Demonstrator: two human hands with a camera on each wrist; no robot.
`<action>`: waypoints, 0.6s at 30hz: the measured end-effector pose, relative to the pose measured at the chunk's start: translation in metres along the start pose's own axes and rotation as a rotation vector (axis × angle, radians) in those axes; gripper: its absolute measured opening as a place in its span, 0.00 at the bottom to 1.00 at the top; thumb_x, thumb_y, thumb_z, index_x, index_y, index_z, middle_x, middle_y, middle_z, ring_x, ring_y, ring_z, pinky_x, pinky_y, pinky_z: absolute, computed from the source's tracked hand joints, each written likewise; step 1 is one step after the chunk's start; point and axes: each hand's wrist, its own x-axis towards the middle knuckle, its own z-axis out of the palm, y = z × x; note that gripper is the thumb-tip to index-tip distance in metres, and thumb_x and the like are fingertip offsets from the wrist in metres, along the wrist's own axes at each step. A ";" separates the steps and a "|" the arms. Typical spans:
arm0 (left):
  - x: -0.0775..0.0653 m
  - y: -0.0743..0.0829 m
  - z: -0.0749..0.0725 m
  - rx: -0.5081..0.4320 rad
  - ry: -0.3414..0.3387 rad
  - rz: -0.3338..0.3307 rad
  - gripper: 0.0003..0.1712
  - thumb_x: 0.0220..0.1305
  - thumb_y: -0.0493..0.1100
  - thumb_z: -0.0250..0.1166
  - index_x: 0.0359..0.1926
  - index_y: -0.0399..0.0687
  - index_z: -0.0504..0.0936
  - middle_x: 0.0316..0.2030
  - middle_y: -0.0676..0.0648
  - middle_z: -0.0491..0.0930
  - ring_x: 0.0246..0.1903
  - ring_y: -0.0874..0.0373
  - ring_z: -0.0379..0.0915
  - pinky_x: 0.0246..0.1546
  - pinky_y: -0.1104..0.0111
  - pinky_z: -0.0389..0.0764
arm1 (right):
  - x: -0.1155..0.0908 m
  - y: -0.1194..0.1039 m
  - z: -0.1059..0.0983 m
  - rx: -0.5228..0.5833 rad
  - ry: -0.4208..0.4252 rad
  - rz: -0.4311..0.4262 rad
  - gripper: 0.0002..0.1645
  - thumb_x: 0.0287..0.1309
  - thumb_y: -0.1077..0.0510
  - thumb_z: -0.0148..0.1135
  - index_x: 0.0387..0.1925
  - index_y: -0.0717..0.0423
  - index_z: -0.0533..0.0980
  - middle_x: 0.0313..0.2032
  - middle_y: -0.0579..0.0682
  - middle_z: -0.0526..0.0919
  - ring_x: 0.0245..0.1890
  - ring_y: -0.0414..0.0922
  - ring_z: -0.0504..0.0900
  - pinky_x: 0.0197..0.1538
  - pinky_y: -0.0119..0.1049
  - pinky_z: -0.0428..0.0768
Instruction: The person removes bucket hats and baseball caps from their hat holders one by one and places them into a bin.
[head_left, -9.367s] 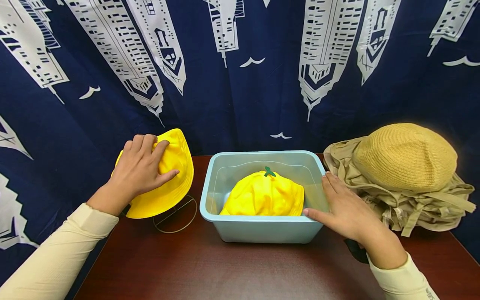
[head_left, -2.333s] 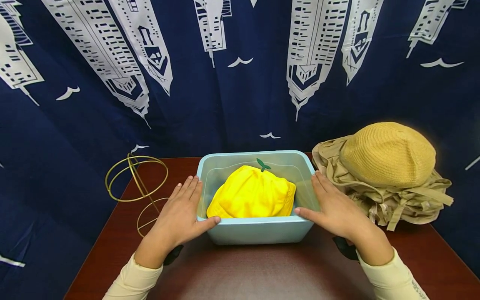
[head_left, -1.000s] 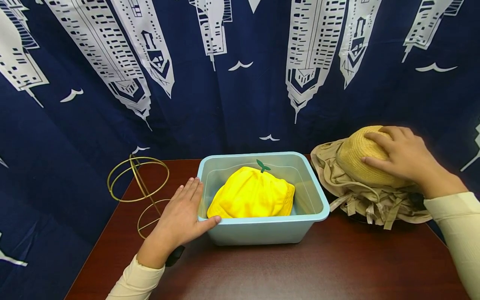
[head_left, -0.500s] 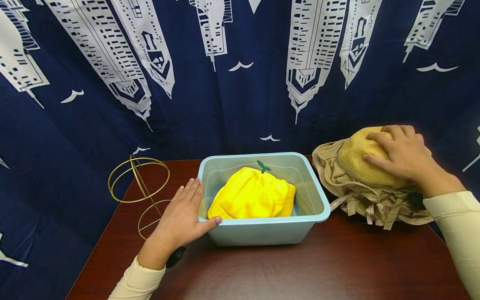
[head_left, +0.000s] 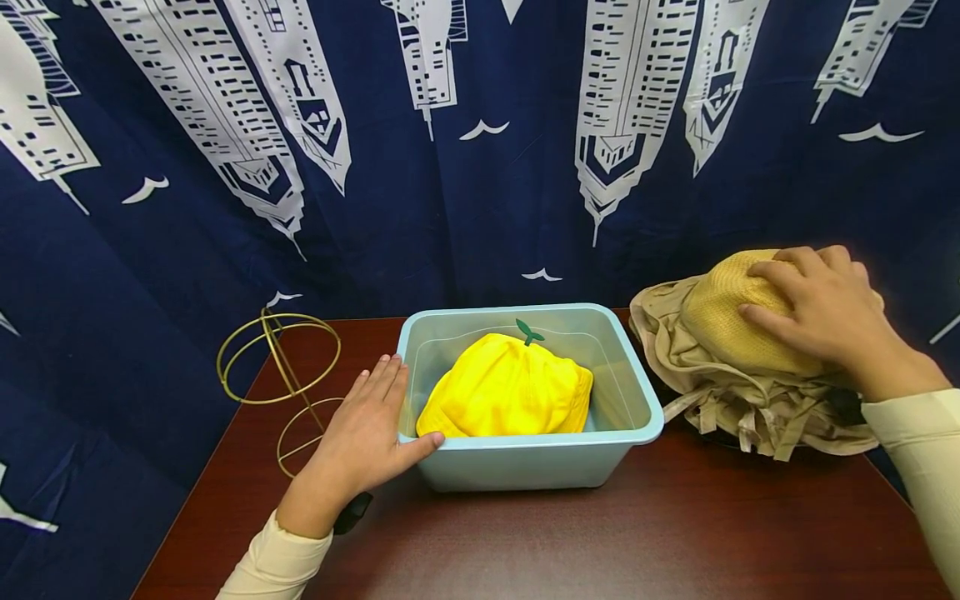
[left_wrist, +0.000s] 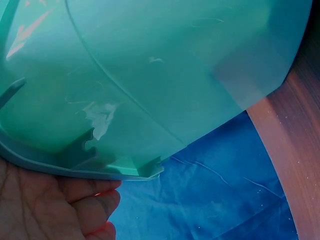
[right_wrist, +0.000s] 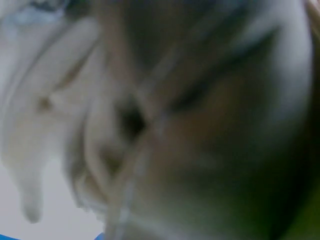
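Note:
In the head view my left hand (head_left: 363,433) lies along the left end of a light blue plastic bin (head_left: 525,463), fingers straight and thumb over the front rim. The left wrist view shows the fingers of that hand (left_wrist: 50,210) under the bin's rim. A yellow cloth hat (head_left: 502,387) with a green sprout on top sits inside the bin. At the right, my right hand (head_left: 832,312) rests on a tan knitted hat (head_left: 716,308), fingers spread over its crown. Beneath it is a heap of crumpled beige fabric (head_left: 742,400) with straps. The right wrist view shows blurred beige fabric (right_wrist: 90,125).
A gold wire hat stand (head_left: 282,360) stands bare left of the bin. The dark red-brown table (head_left: 540,542) extends in front. Behind it hangs a navy curtain (head_left: 420,225) with white building prints.
Earlier my left hand was on a yellow hat at the stand; now the stand is bare and that hand touches the bin. My right hand has gone from the bin to the knitted hat.

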 end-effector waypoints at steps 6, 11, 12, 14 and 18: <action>-0.001 0.001 -0.001 -0.007 0.003 -0.002 0.56 0.60 0.71 0.59 0.73 0.33 0.60 0.74 0.36 0.56 0.74 0.42 0.47 0.71 0.47 0.52 | 0.008 -0.006 -0.021 -0.021 0.029 -0.005 0.28 0.53 0.46 0.66 0.50 0.59 0.77 0.50 0.65 0.73 0.46 0.71 0.64 0.41 0.68 0.59; -0.001 0.001 0.000 -0.001 0.007 0.004 0.55 0.60 0.71 0.59 0.73 0.33 0.60 0.73 0.36 0.56 0.74 0.42 0.48 0.71 0.47 0.53 | 0.018 -0.016 -0.045 -0.029 0.064 -0.001 0.27 0.52 0.47 0.67 0.49 0.59 0.77 0.51 0.66 0.73 0.48 0.71 0.63 0.43 0.67 0.58; -0.001 0.001 -0.001 -0.001 0.007 0.005 0.55 0.60 0.71 0.59 0.73 0.33 0.60 0.73 0.36 0.57 0.74 0.42 0.48 0.71 0.47 0.53 | 0.020 -0.018 -0.049 -0.028 0.079 -0.003 0.27 0.51 0.47 0.67 0.49 0.59 0.77 0.51 0.66 0.73 0.48 0.71 0.63 0.43 0.67 0.58; 0.000 0.001 -0.001 -0.001 0.007 0.005 0.55 0.60 0.71 0.58 0.73 0.33 0.61 0.73 0.36 0.57 0.74 0.41 0.48 0.70 0.46 0.53 | 0.024 -0.025 -0.058 -0.027 0.106 -0.005 0.27 0.51 0.47 0.67 0.49 0.60 0.77 0.51 0.66 0.73 0.48 0.72 0.63 0.44 0.67 0.57; 0.000 0.001 -0.001 -0.003 -0.002 -0.001 0.55 0.60 0.72 0.58 0.73 0.34 0.61 0.73 0.36 0.57 0.74 0.42 0.48 0.71 0.47 0.53 | 0.032 -0.037 -0.071 -0.018 0.171 -0.044 0.29 0.50 0.45 0.65 0.49 0.60 0.78 0.50 0.66 0.74 0.49 0.72 0.63 0.45 0.68 0.57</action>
